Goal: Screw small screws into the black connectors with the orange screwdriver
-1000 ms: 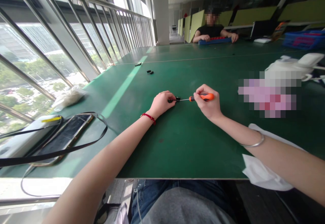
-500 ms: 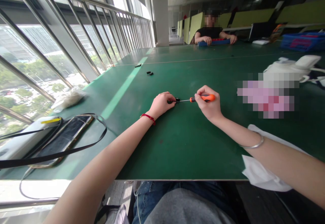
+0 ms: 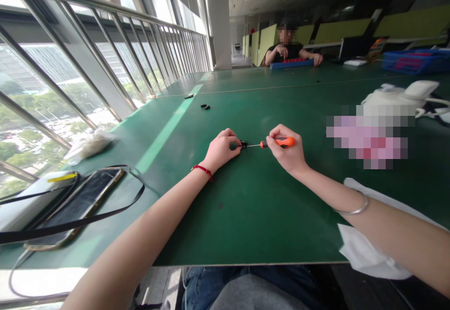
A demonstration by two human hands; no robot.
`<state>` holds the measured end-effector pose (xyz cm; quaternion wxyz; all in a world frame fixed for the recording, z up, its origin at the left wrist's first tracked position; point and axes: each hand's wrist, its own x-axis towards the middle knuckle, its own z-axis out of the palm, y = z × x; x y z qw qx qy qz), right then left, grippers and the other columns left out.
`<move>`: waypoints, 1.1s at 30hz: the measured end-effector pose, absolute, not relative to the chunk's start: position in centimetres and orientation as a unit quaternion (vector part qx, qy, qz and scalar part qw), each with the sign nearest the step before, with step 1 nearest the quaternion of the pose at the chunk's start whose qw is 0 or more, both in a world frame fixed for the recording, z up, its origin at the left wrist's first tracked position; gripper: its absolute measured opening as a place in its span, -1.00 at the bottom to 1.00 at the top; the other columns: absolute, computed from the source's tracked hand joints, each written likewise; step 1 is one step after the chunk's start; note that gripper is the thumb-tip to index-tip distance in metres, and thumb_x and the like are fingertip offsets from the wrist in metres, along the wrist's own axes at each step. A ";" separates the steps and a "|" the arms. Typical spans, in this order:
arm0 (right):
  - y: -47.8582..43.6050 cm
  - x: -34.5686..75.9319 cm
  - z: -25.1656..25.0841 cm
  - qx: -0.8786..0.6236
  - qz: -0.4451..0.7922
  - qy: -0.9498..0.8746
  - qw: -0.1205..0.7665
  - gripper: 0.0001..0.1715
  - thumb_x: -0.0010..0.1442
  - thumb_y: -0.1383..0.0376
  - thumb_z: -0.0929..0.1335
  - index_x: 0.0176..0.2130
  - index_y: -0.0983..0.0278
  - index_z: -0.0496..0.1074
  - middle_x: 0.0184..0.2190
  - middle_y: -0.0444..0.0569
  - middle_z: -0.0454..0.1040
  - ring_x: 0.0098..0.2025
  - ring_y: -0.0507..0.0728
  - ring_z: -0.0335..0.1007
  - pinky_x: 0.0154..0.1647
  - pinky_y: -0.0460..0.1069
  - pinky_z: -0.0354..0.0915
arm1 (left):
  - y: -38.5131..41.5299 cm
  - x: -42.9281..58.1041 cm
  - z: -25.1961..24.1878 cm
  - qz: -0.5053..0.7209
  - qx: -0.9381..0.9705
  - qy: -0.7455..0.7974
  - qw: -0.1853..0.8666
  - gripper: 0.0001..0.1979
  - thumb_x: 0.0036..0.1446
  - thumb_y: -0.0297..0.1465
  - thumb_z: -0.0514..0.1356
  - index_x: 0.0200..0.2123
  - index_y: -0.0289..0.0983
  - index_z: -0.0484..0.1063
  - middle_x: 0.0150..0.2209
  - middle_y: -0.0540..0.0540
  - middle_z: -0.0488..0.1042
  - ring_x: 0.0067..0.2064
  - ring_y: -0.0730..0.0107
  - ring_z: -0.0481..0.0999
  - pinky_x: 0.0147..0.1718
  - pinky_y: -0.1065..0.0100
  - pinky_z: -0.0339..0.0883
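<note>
My left hand (image 3: 223,148), a red cord at its wrist, is closed in a pinch on a small black part (image 3: 243,144) just above or on the green table (image 3: 246,211). My right hand (image 3: 287,149) grips a screwdriver (image 3: 284,142) with an orange and black handle. The screwdriver lies roughly level, its thin metal shaft pointing left. Its tip meets the black part at my left fingertips; the exact contact is too small to make out. Farther off, several more small black parts (image 3: 205,107) lie on the table.
At left lie a phone (image 3: 80,207), a black strap (image 3: 116,207) and a plastic bag (image 3: 89,146) by the railing (image 3: 116,61). White paper (image 3: 369,253) is under my right forearm. A pixelated pink thing (image 3: 372,136) is at right. Across the table a person (image 3: 291,49) handles a blue tray (image 3: 291,64).
The view has tilted slightly, so the table sits a little lower. Both my hands keep the same hold on part and screwdriver. The person opposite has raised one hand from the blue tray.
</note>
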<state>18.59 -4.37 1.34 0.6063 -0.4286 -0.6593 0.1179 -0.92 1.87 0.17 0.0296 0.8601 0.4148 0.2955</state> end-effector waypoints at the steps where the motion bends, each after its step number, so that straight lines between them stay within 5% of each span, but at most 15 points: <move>1: -4.4 18.5 1.3 -0.430 0.117 -0.659 0.606 -0.80 0.04 0.30 0.33 -0.55 0.22 0.22 -0.65 -0.20 0.29 -0.61 -0.01 0.20 -0.55 -0.08 0.13 | 2.0 -0.9 0.2 0.294 0.865 0.406 0.019 -0.87 0.03 -0.37 0.18 -0.39 -0.23 0.53 -0.12 -0.08 0.47 -0.10 0.26 0.44 -0.08 0.27 0.35; 4: -4.5 18.5 1.4 -0.436 0.108 -0.654 0.608 -0.80 0.04 0.30 0.33 -0.55 0.21 0.23 -0.66 -0.20 0.28 -0.62 0.00 0.19 -0.56 -0.07 0.12 | 2.5 -1.0 0.3 0.277 0.885 0.372 0.044 -0.89 0.06 -0.39 0.16 -0.39 -0.23 0.50 -0.04 -0.05 0.48 0.00 0.24 0.41 0.04 0.22 0.29; 14: -4.9 19.4 2.4 -0.425 0.058 -0.623 0.655 -0.77 0.01 0.37 0.31 -0.61 0.21 0.21 -0.67 -0.18 0.23 -0.60 0.01 0.16 -0.54 -0.04 0.12 | -0.7 -0.5 0.6 0.264 0.886 0.359 0.126 -0.92 0.04 -0.40 0.17 -0.38 -0.23 0.47 -0.19 -0.01 0.54 -0.15 0.31 0.49 -0.08 0.30 0.37; 33: -6.1 19.0 2.9 -0.375 0.078 -0.645 0.661 -0.74 0.01 0.42 0.29 -0.64 0.24 0.21 -0.69 -0.19 0.22 -0.61 -0.02 0.13 -0.55 -0.06 0.09 | -1.4 -0.5 0.1 0.291 0.879 0.368 0.090 -0.92 0.03 -0.37 0.22 -0.40 -0.21 0.51 -0.15 0.02 0.53 -0.09 0.30 0.44 -0.04 0.25 0.34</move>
